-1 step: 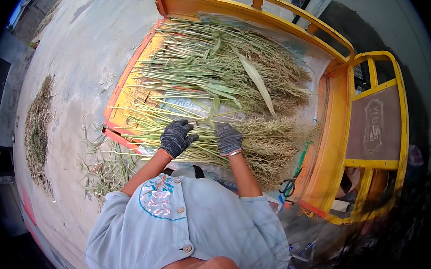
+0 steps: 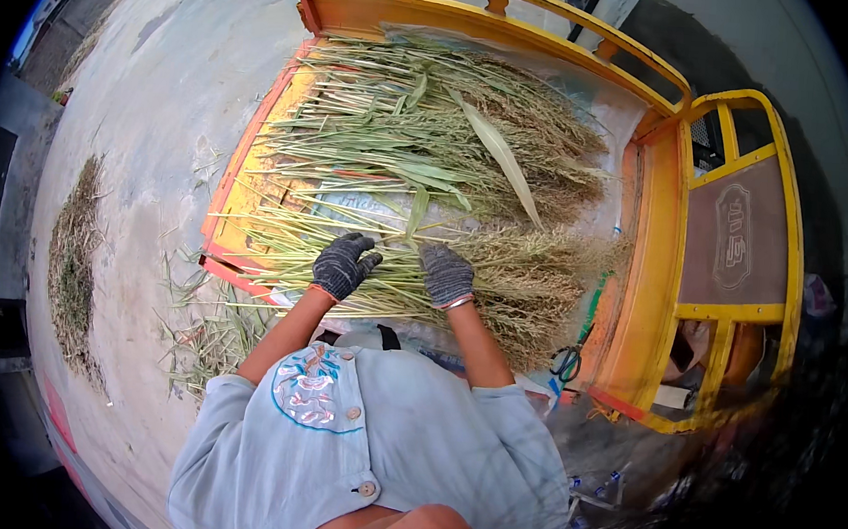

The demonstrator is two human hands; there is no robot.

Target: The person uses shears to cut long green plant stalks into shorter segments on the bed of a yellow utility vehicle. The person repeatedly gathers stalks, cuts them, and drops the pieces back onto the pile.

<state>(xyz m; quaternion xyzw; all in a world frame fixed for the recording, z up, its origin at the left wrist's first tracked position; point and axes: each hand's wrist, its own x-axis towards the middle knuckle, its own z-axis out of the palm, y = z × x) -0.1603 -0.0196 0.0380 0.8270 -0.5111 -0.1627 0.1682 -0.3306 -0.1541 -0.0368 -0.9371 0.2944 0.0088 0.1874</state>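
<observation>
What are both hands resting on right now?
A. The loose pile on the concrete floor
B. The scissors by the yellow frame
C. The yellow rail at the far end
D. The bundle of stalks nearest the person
D: the left hand and the right hand, both in dark knit gloves, lie on the bundle of stalks nearest the person.

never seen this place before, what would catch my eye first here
The bright yellow cart bed fills the middle and right, heaped with long green and straw-coloured grain stalks. At its near edge the left hand and right hand, both in dark knit gloves, press on the nearest bundle of stalks. Loose stalk litter lies on the concrete at lower left.
</observation>
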